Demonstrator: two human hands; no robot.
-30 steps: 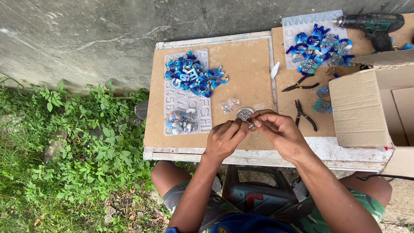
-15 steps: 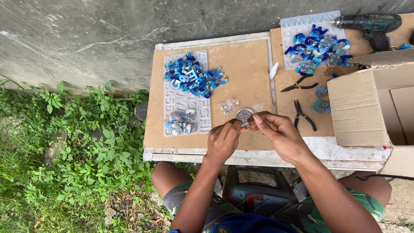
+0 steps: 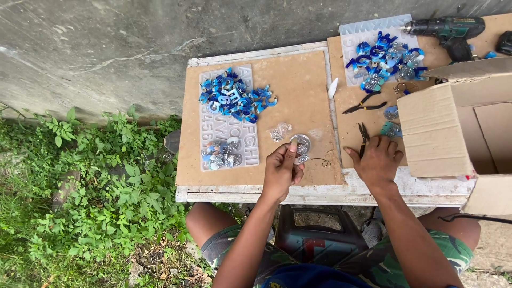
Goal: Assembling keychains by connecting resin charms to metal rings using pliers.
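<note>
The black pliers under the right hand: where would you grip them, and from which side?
Take the black pliers by their two handles, the end nearest the right hand. They lie flat on the brown board, nose pointing away, so come from above at the near end. The fingers already rest there. The left hand holds a small glittery disc.

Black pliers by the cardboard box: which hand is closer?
Right. The right hand rests with its fingertips at the black pliers; the left hand is off to their left, holding a small round piece.
</note>
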